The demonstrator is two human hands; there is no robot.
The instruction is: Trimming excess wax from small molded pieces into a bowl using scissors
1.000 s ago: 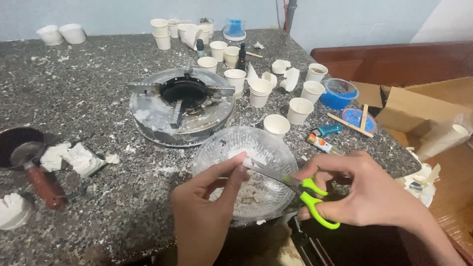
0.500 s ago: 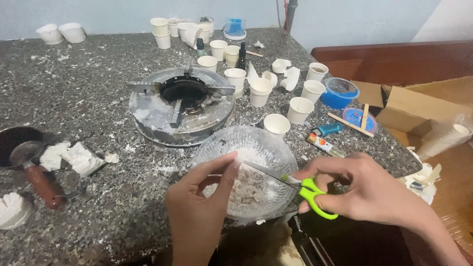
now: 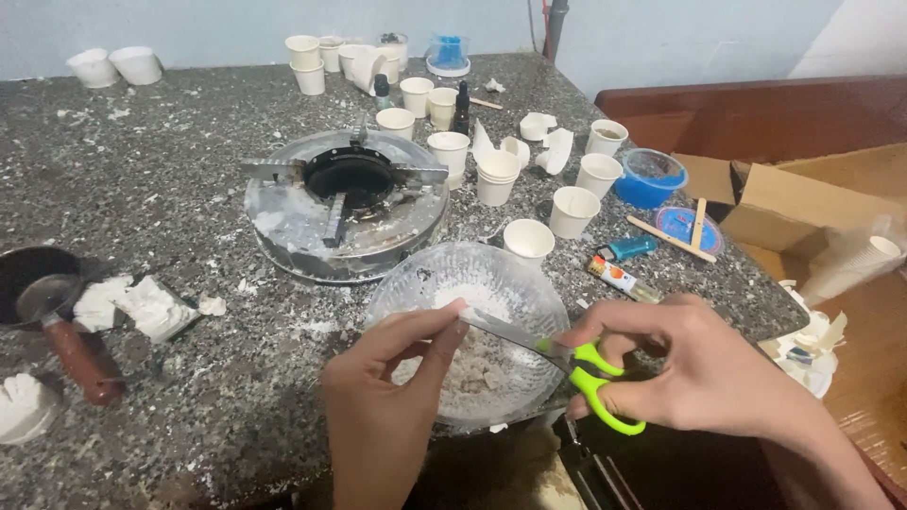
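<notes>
Low over the glass bowl (image 3: 470, 283), a pair of scissors (image 3: 557, 364) with bright green handles is held in the right hand (image 3: 704, 368), whose fingers are curled through and around the loops. The blades are stretched leftward above the bowl, and their tip is met by the left hand (image 3: 383, 411), whose thumb and forefinger are pinched together at the blade end; whether something small is caught between them cannot be told. White crumbly powder is seen inside the bowl, which is set near the front edge of the speckled grey table (image 3: 170, 161). Just behind the bowl a round metal burner (image 3: 346, 200) is placed, dusted with white. Many small white cups (image 3: 529, 239) are scattered behind and to the right of it, some stacked. A blue tub (image 3: 649, 177), a flat blue lid with wooden sticks (image 3: 697, 223) laid across it, and a blue lighter (image 3: 627, 249) are found at the right. At the left edge a dark pan with a reddish handle (image 3: 80, 354) is seen beside white lumps (image 3: 142, 304). An open cardboard box (image 3: 803, 203) is set off to the right, beyond the table.
</notes>
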